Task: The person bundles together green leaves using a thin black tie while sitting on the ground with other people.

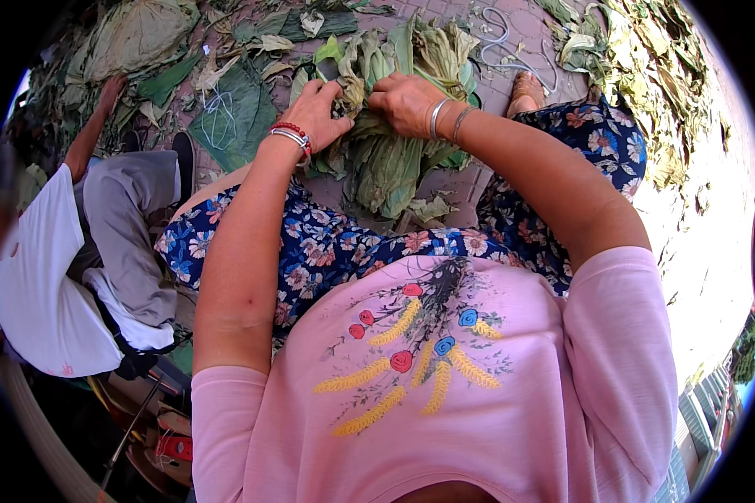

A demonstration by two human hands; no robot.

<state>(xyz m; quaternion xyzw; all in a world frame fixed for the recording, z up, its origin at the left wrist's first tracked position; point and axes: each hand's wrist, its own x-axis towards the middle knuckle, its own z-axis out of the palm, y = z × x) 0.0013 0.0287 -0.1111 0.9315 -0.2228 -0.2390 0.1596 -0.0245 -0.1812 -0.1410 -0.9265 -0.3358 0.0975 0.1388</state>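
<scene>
A bundle of large, wilted green and tan leaves [390, 166] lies on the paving between my knees. My right hand [409, 104], with two silver-coloured bangles at the wrist, pinches the gathered middle of this bundle. On the bundle's left side is my left hand [318, 116], wearing red beads and silver-coloured bangles. Its thumb and fingers are spread around a crumpled brown leaf [350, 91]; the fingertips are partly hidden, so its hold is unclear. The bundle's upper leaves [440, 47] fan out beyond both hands.
A white cord [497, 41] curls on the brick paving [409, 7] beyond my right hand. Thin white string [219, 116] lies on a flat green leaf [242, 104]. Leaf heaps [660, 82] spread at right and far left. A seated person [56, 289] reaches into the left heap.
</scene>
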